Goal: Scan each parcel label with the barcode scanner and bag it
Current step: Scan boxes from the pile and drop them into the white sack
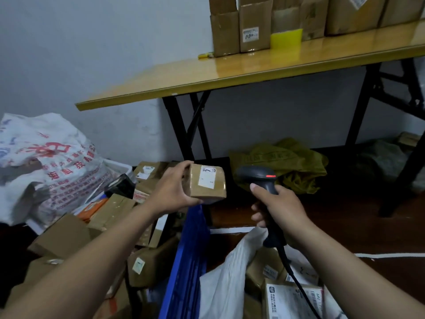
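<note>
My left hand [172, 188] grips a small brown cardboard parcel [208, 184] in the air, its white label facing up and to the right. Just right of it, my right hand [277, 204] holds a dark barcode scanner [258, 177] by the handle, its head beside the parcel and a red light lit on top. The scanner's cable hangs down over an open white bag [226, 277] at the lower right, which holds several labelled parcels. A heap of brown parcels [110, 217] lies at the lower left.
A blue crate wall [186, 261] stands between the heap and the white bag. A printed white sack [46, 164] sits at the left. A yellow-topped folding table [241, 70] with cardboard boxes stands behind, a yellow-green bag [287, 162] under it.
</note>
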